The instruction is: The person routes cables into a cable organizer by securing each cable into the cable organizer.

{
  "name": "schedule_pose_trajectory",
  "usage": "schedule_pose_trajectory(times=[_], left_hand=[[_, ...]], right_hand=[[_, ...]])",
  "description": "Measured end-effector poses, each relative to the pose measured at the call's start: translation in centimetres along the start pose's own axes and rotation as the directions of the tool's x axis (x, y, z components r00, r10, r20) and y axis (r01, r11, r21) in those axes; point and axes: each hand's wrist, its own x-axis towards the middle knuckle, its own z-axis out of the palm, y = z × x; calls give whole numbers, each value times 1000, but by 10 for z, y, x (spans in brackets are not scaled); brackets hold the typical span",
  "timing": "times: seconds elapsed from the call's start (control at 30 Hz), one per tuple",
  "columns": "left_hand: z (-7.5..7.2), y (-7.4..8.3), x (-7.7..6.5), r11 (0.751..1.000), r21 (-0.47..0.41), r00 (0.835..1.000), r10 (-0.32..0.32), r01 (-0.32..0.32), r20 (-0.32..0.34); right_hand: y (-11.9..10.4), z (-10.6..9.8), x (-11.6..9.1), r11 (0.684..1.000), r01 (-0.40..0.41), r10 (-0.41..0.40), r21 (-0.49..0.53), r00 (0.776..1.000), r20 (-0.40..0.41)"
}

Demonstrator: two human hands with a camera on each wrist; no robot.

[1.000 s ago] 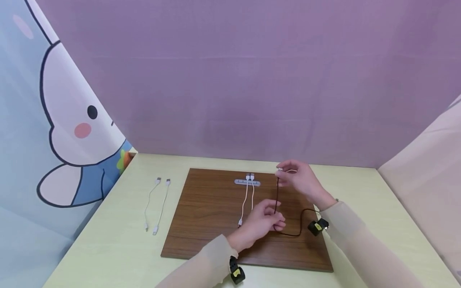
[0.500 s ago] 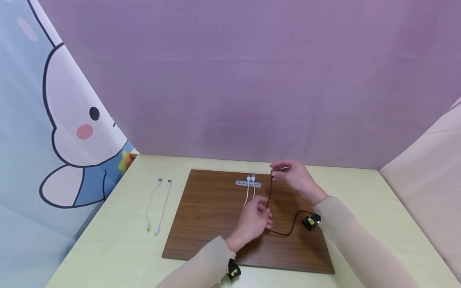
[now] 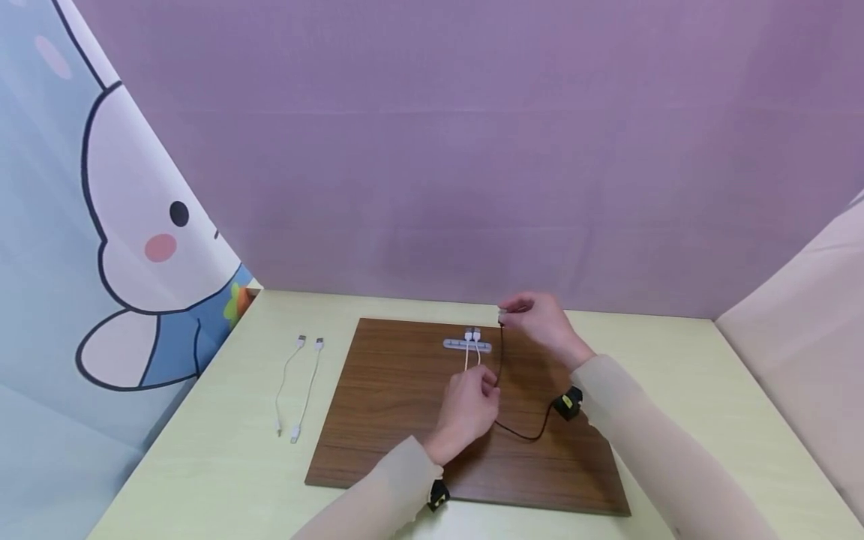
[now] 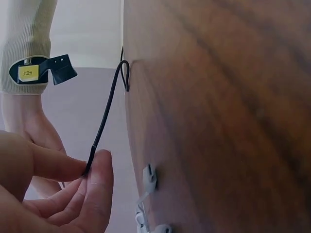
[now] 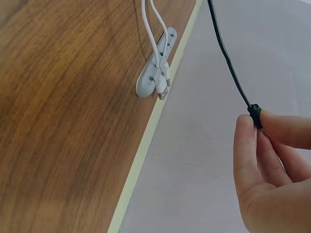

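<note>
Brown board (image 3: 378, 405) lies on the table (image 3: 202, 472), most of it nearer the person than the grey cable clip (image 3: 457, 344). Left hand (image 3: 467, 405), near side of clip, pinches the black cable (image 4: 105, 115) between thumb and fingers; slack curves off near-right of clip. Two loose white cables, one (image 3: 308, 391) and its neighbour (image 3: 277, 394), lie left of and nearer than clip. In the clip, two more white cables (image 5: 162, 87) sit side by side; slot at its right end looks free. Right hand (image 3: 540, 322), right of clip and apart from it, pinches the black connector (image 5: 255, 115). Step looks like lining the cable up with that free slot: best to pull the span between the hands taut, centre it over the slot, press straight down, don't bump the seated plugs. Farthest, behind clip: purple curtain (image 3: 432, 187).
</note>
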Motion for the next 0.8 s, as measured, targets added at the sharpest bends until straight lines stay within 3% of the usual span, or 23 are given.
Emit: schedule_pose_trajectory(times=[0.4, 0.8], left_hand=[[-6, 3, 9, 993, 96, 997, -70, 67, 29], [-5, 5, 10, 976, 215, 997, -54, 43, 46]], right_hand=[[6, 10, 18, 1000, 5, -5, -16, 1000, -1], [16, 24, 29, 998, 18, -19, -65, 1000, -16]])
